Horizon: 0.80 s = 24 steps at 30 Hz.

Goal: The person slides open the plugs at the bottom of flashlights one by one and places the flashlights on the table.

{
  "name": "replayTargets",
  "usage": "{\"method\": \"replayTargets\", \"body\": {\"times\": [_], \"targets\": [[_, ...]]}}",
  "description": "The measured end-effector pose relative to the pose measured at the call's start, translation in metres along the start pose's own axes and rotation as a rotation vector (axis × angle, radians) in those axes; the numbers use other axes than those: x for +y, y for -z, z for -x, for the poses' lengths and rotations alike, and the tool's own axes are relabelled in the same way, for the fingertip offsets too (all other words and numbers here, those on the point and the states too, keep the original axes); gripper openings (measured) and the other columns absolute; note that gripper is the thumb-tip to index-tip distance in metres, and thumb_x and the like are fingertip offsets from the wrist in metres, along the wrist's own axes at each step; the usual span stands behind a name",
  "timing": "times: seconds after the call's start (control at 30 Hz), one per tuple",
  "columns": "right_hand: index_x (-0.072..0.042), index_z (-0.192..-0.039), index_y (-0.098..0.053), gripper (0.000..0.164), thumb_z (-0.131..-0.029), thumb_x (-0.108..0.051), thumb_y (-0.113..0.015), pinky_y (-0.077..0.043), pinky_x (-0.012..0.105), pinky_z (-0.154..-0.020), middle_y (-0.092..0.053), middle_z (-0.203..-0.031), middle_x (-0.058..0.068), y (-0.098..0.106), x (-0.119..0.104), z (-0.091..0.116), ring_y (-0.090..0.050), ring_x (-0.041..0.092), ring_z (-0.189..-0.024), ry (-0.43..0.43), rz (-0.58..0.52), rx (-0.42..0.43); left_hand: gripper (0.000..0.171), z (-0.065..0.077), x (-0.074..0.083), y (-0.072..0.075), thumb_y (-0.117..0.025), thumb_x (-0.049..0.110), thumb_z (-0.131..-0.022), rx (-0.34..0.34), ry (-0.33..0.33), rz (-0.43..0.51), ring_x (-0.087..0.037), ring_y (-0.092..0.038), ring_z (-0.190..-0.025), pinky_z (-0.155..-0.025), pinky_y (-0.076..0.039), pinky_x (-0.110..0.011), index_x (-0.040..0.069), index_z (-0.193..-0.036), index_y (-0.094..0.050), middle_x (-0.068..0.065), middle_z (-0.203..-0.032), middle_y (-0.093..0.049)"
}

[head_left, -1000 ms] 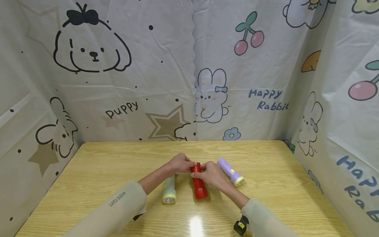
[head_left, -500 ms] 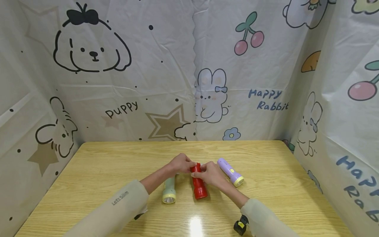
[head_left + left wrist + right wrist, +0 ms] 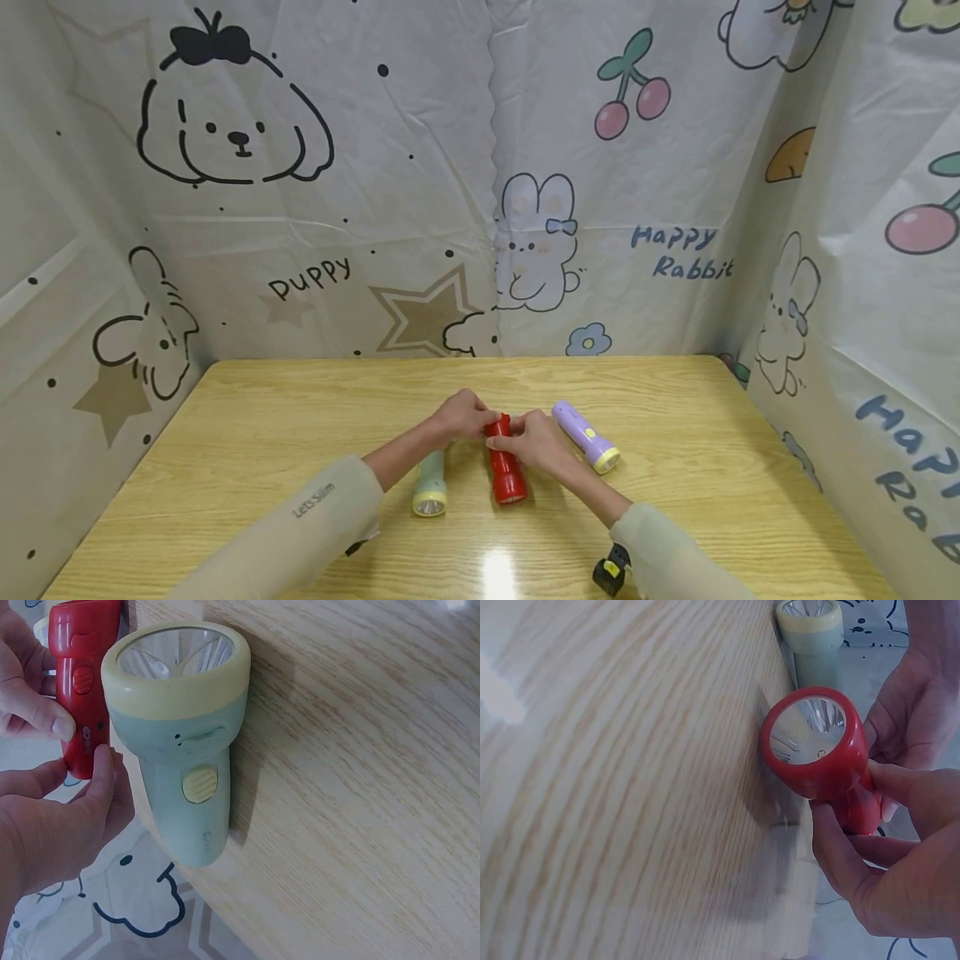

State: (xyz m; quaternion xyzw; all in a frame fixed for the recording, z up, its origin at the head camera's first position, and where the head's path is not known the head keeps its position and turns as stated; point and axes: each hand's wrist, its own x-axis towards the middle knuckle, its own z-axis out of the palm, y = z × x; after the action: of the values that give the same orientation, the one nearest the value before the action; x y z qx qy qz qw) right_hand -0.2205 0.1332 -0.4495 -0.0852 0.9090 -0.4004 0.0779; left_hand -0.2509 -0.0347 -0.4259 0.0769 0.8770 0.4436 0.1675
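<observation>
As the left grip (image 3: 461,415) and right grip (image 3: 537,440) still pinch the red flashlight (image 3: 507,477), little has shifted, suggesting unfinished work.

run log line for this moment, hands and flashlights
left grip: pinches red flashlight at tail; right grip: holds its body; green flashlight: lying left; purple flashlight: lying right

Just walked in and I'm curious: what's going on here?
A person's left hand pinches the tail of a red cylindrical plastic flashlight; the right hand grips its body. Flanking it on the flat wooden table lie a pale green, flared plastic flashlight, left, and a slim purple plastic flashlight, right.
</observation>
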Motion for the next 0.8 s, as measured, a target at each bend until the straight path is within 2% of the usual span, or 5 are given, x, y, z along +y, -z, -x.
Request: {"method": "replayTargets", "body": {"times": [0.53, 0.8], "targets": [[-0.007, -0.084, -0.072, 0.027, -0.087, -0.034, -0.079, -0.041, 0.022, -0.048, -0.064, -0.066, -0.001, -0.0008, 0.0023, -0.0011, -0.055, 0.009, -0.055, -0.019, 0.005, -0.007, 0.024, -0.0035, -0.0032, -0.0051, -0.063, 0.013, -0.098, 0.023, -0.016, -0.039, -0.01, -0.053, -0.065, -0.053, -0.04, -0.017, -0.004, -0.088, -0.077, -0.004, -0.073, -0.067], [-0.008, -0.082, -0.072, 0.027, -0.087, -0.033, -0.079, -0.04, 0.021, -0.048, -0.063, -0.064, -0.002, -0.0018, 0.0036, -0.0023, -0.054, 0.009, -0.055, -0.028, -0.007, -0.001, 0.024, -0.0042, -0.0011, -0.0065, -0.063, 0.013, -0.098, 0.026, -0.004, -0.05, -0.01, -0.05, -0.063, -0.052, -0.037, -0.017, -0.004, -0.09, -0.077, -0.007, -0.075, -0.068]]}}
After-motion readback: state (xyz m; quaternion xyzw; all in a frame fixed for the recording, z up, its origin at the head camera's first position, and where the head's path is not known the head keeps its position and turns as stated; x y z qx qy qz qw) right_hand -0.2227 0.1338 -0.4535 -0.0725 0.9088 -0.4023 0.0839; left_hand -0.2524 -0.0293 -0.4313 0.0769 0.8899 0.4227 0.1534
